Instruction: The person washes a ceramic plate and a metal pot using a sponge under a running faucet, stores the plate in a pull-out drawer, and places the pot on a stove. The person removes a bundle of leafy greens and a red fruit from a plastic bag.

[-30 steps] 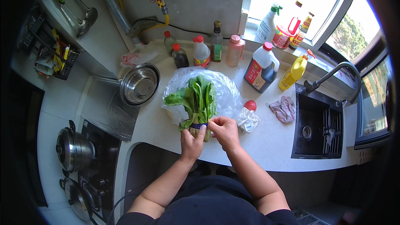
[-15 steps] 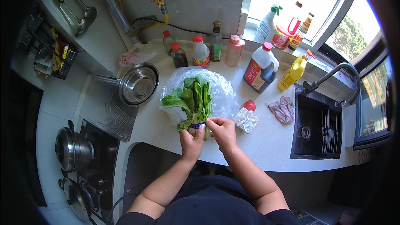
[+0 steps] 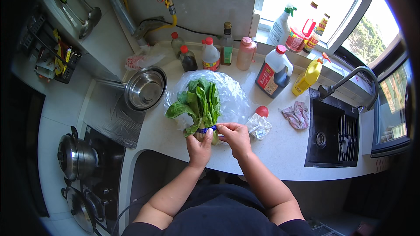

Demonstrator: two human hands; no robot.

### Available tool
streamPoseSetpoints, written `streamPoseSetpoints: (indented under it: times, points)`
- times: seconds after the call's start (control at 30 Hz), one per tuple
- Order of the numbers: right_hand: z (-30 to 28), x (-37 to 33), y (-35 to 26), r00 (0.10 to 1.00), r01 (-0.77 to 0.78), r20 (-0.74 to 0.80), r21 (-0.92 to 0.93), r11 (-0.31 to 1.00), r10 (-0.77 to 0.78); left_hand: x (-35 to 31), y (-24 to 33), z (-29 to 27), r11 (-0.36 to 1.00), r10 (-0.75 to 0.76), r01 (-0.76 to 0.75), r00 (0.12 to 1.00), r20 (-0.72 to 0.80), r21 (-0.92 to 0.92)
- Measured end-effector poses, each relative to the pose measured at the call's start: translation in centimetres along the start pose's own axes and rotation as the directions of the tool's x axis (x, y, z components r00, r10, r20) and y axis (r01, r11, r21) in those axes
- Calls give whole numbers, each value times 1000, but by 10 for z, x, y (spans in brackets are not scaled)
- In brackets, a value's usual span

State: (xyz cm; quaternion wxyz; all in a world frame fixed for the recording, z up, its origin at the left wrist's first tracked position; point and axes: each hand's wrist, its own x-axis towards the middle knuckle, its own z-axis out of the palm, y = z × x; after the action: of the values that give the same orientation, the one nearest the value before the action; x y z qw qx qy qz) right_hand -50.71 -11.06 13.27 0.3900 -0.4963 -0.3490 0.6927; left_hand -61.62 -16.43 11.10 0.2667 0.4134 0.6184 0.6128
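A bunch of leafy greens (image 3: 201, 103) lies over the near left part of a clear plastic bag (image 3: 234, 94) on the counter. Round its stems runs a blue-purple band (image 3: 207, 129). My left hand (image 3: 199, 148) is closed round the stem end from the left, its thumb up by the band. From the right, my right hand (image 3: 236, 137) pinches at the band's right end, thumb and forefinger together. The stem ends are partly hidden by my hands. Right of the bag sit a round red thing (image 3: 262, 111) and a crumpled whitish wrapper (image 3: 259, 126).
Nested steel pans (image 3: 145, 88) stand at the left. Behind the bag are several bottles, among them a large jug of dark liquid (image 3: 274, 71) and a yellow bottle (image 3: 307, 77). A pink cloth (image 3: 296, 115) lies beside the black sink (image 3: 309, 148). Pots (image 3: 75, 154) sit on the stove.
The bunch and my left hand have shifted slightly left. My right hand still pinches at the band, which now shows as a longer stretch to the right.
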Motion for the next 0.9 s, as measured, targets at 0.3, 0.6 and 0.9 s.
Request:
streamPoseSetpoints:
  times: [0.3, 0.6, 0.9]
  points:
    - [-8, 8, 1, 996, 89, 20, -413, 906, -88, -6, -6, -3, 986, 68, -75, 997, 48, 147]
    - [-8, 10, 12, 992, 118, 4, -365, 924, -125, -4, -8, -1, 998, -15, 17, 999, 29, -62]
    - [-13, 4, -8, 979, 180, 158, -348, 920, -131, 2, -2, -5, 945, -138, 167, 983, 120, -281]
